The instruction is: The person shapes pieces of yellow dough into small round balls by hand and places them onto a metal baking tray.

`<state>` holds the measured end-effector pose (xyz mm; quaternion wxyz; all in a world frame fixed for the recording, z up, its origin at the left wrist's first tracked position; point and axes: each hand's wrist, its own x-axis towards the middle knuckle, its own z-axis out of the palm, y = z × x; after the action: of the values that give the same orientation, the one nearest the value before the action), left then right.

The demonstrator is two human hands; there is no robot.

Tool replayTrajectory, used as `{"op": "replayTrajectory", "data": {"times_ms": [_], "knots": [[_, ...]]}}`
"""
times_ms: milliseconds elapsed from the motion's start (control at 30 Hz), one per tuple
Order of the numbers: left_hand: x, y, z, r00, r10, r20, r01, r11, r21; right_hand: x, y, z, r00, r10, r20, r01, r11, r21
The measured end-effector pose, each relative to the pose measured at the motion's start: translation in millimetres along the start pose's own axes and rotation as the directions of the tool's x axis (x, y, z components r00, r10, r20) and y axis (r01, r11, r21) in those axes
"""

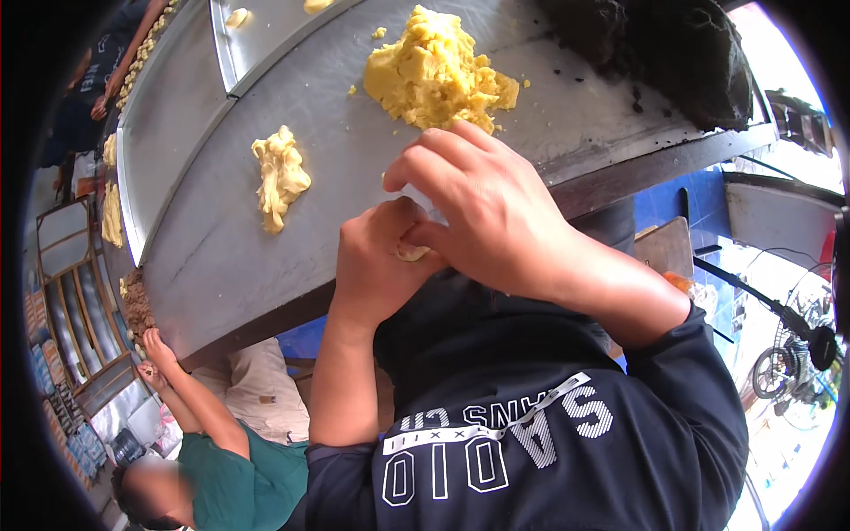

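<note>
Head camera view: a worker in a dark printed top cups a small pale dough piece (412,253) in the left hand (381,257), fingers closed around it, at the centre of the frame. The right hand (482,190) arches over it, bent fingers spread and thumb at the piece; from where I stand I cannot tell whether it grips. The cupped hold probably supports the soft piece from below and leaves the right fingers free to work on top.

At upper centre, a crumbly yellow mound (434,71) sits just beyond the right knuckles; a smooth pale lump (282,181) lies left of the hands. Both seem set there for easy reach.

Grey metal tabletop (212,257) separates lump and mound, giving the left hand sideways room. A raised tray rim (133,208) bounds it at far left, a dark mass (682,62) at upper right. The near table edge (266,332) passes under the wrists; at lower left, a co-worker in green (239,487) occupies the corner.
</note>
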<state>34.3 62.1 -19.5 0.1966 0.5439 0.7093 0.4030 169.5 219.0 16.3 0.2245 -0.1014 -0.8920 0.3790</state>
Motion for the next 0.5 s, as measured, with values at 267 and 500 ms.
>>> {"op": "replayTrajectory", "data": {"times_ms": [267, 500], "knots": [[11, -18, -9, 0.989, 0.134, -0.058, -0.146, 0.899, -0.413, -1, 59, -20, 0.967, 0.077, -0.241, -0.163, 0.917, -0.364], [6, -16, -15, 0.981, -0.137, -0.14, 0.028, 0.805, -0.592, -3, 54, -12, 0.986, -0.055, -0.159, -0.004, 0.936, -0.352]]}}
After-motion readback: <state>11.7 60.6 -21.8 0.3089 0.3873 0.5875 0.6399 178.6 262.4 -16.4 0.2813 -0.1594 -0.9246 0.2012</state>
